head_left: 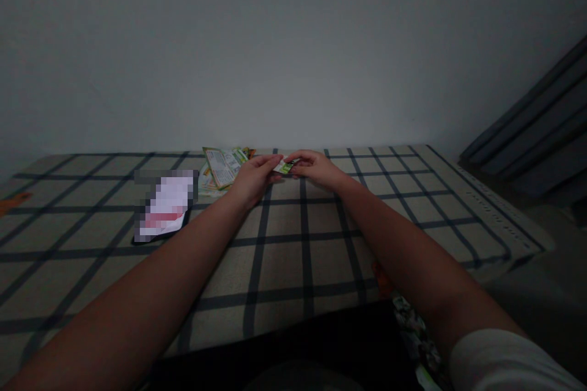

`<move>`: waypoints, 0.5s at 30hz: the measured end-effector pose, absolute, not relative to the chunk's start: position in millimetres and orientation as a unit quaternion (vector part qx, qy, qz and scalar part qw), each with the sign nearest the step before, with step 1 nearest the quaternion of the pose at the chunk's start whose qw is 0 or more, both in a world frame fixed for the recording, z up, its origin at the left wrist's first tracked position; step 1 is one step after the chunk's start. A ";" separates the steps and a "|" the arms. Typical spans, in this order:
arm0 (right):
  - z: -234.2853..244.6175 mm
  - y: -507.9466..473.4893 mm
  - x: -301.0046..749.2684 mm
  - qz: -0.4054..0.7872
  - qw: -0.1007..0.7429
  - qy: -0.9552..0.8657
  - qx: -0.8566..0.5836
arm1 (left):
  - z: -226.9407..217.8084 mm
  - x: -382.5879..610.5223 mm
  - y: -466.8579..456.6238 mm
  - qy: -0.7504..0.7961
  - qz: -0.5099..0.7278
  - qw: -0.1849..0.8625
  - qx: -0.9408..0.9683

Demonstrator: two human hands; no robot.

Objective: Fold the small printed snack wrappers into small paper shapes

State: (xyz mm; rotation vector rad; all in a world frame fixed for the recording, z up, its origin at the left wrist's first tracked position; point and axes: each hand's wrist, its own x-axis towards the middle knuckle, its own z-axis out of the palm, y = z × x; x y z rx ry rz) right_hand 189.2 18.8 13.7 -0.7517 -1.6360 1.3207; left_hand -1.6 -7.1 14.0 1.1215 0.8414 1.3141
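Note:
Between my two hands is a small green and white packet (285, 166), held a little above the checked cloth at the middle of the table. My left hand (255, 178) pinches its left end, thumb on top. At the other end, the fingers of my right hand (314, 168) are closed on it. Parts of the packet are hidden behind my fingers, and its print is too small to read. Just left of my left hand lie several printed green and white packets (223, 166), overlapping in a loose pile.
A lit phone (167, 204) with a blurred screen lies left of my left forearm. The checked tablecloth (284, 256) covers the table, which reaches a plain wall (293, 49). A dark curtain (536, 104) hangs at the right. Something orange (16, 201) lies at the left edge.

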 end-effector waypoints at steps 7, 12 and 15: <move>22.6 12.9 192.7 0.460 0.424 -0.711 -0.320 | 14.3 -2.5 -6.2 0.398 0.557 0.574 0.449; 26.5 12.1 197.6 0.397 0.409 -0.759 -0.314 | 15.3 -1.8 -6.3 0.393 0.550 0.579 0.455; 26.4 13.0 198.8 0.381 0.400 -0.780 -0.295 | 15.8 -1.8 -6.1 0.393 0.554 0.584 0.446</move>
